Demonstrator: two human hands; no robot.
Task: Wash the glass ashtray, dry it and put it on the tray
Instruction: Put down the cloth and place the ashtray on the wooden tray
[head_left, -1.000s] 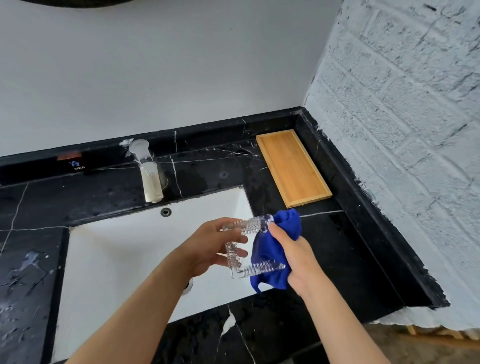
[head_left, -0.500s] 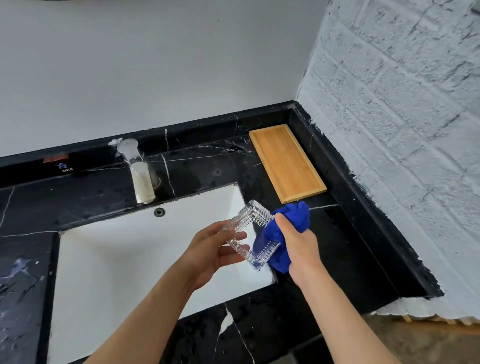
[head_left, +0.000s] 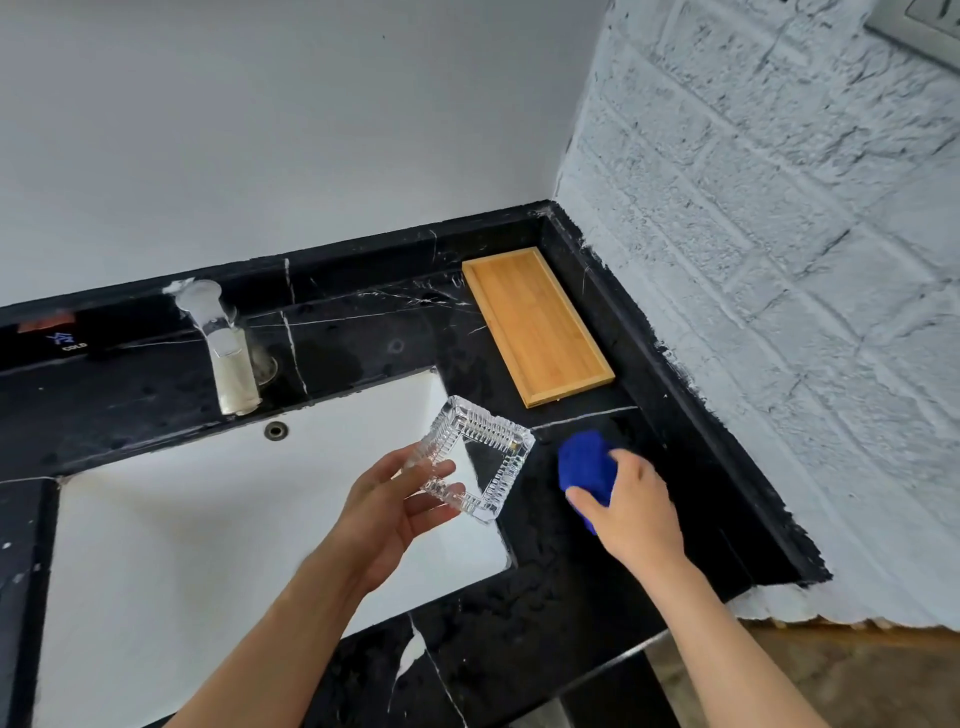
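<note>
My left hand (head_left: 392, 512) holds the square cut-glass ashtray (head_left: 480, 454) by its near-left edge, tilted, above the right end of the white sink (head_left: 156, 545). My right hand (head_left: 631, 512) grips a bunched blue cloth (head_left: 584, 465) just over the black counter, to the right of the ashtray and apart from it. The wooden tray (head_left: 535, 325) lies bare in the far right corner of the counter, beyond both hands.
A chrome tap (head_left: 223, 348) stands behind the sink, with an overflow hole (head_left: 276, 431) below it. The wet black marble counter (head_left: 545, 597) ends at a raised black kerb against a white brick wall (head_left: 779, 260) on the right.
My right hand pulled the blue cloth off the ashtray and moved it right and down toward the counter. My left hand tipped the ashtray flatter and lifted it slightly.
</note>
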